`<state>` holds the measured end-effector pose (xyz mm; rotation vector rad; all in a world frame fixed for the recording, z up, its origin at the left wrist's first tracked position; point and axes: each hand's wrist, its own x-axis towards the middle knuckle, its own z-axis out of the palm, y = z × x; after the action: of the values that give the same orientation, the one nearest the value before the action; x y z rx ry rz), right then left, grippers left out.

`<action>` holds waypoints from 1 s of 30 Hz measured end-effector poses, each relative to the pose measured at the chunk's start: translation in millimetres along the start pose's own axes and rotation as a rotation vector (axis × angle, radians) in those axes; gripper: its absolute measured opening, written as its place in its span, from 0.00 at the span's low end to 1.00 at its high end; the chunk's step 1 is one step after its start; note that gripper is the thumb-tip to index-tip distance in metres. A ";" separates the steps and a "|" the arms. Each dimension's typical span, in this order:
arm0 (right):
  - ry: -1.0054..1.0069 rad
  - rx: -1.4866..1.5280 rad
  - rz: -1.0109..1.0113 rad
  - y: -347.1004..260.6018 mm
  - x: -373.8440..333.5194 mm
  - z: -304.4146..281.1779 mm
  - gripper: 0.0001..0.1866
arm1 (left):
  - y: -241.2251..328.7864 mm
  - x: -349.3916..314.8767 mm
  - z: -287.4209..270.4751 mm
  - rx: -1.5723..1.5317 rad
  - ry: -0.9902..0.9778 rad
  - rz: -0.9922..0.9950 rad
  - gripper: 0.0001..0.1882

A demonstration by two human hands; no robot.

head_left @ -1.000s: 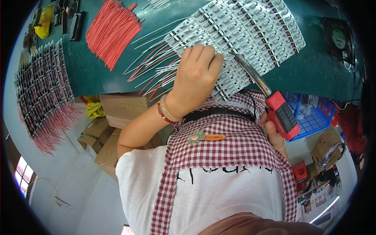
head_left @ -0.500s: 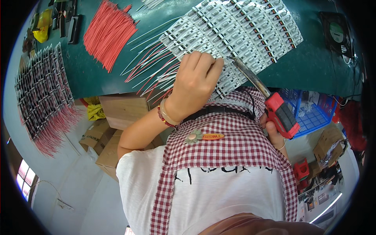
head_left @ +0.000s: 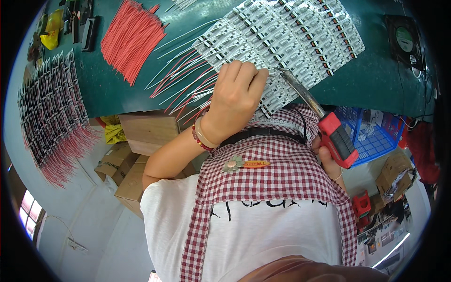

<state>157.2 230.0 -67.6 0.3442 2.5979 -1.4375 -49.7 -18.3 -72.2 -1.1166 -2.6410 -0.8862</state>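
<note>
Holding a soldering iron (head_left: 336, 137), the right hand (head_left: 324, 154) keeps its grip clamped on the red and black handle, just outside the near edge of the green counter (head_left: 366, 89). The metal shaft slants over that edge to the sheet of pale circuit boards (head_left: 300, 47), its tip just beside the fingertips of the left hand (head_left: 238, 91); whether the tip touches a board, I cannot tell. The sheet lies on the counter from the far edge to the near one, a corner reaching the apron (head_left: 263, 181). Over its left side is the left hand, its fingers curled; the fingertips are hidden, so I cannot tell whether that grip is shut on anything. White and red wires (head_left: 181, 77) fan out leftward from the sheet. Nearer the counter's left end lies a bundle of red wires (head_left: 130, 42); close to the right end sits a black fan (head_left: 405, 42).
</note>
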 end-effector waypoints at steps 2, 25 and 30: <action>-0.014 0.216 0.072 -1.3 -0.5 -2.0 0.16 | 0.1 -0.4 0.5 0.002 0.000 -0.003 0.12; 0.009 0.382 0.167 -13.3 -2.4 -8.5 0.33 | 2.1 5.4 2.9 0.013 0.004 -0.007 0.11; 0.445 0.618 -0.123 -29.6 23.3 -26.6 0.35 | 3.6 4.5 -3.7 -0.002 -0.096 -0.038 0.12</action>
<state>126.2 240.3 -35.0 0.6474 2.4297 -2.4427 -50.8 -15.7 -65.9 -1.1408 -2.7473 -0.8634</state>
